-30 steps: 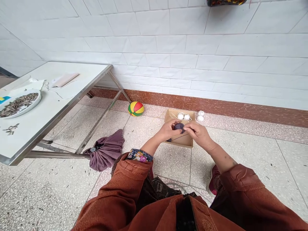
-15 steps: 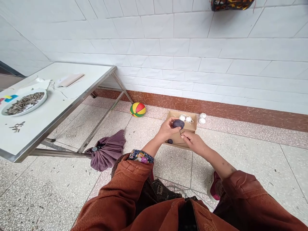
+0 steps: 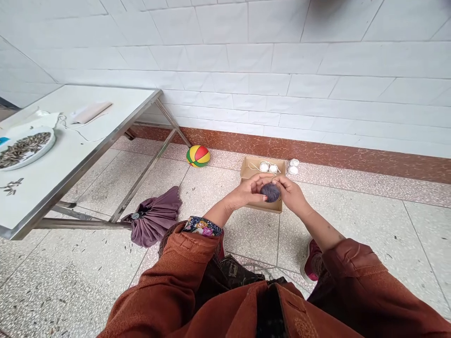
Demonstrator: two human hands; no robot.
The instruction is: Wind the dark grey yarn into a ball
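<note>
A dark grey-purple ball of yarn (image 3: pixel 270 193) is gripped in my left hand (image 3: pixel 246 193), its thumb below and its fingers behind the ball. My right hand (image 3: pixel 291 193) is closed at the ball's upper right side, its fingertips pinched at the yarn; the strand itself is mostly hidden there. Both hands are above an open cardboard box (image 3: pixel 265 206) on the floor. Inside the box's far part sit two white yarn balls (image 3: pixel 268 167) with loose white strands.
Two more white balls (image 3: pixel 293 166) lie right of the box by the wall. A colourful ball (image 3: pixel 198 156) and a bunched purple cloth (image 3: pixel 155 218) are on the floor to the left. The metal-edged table (image 3: pixel 88 162) carries a plate of seeds (image 3: pixel 52 141).
My right hand has moved up from below the yarn ball to its right side. The yarn ball has shifted slightly right and down, and the view has tilted a little.
</note>
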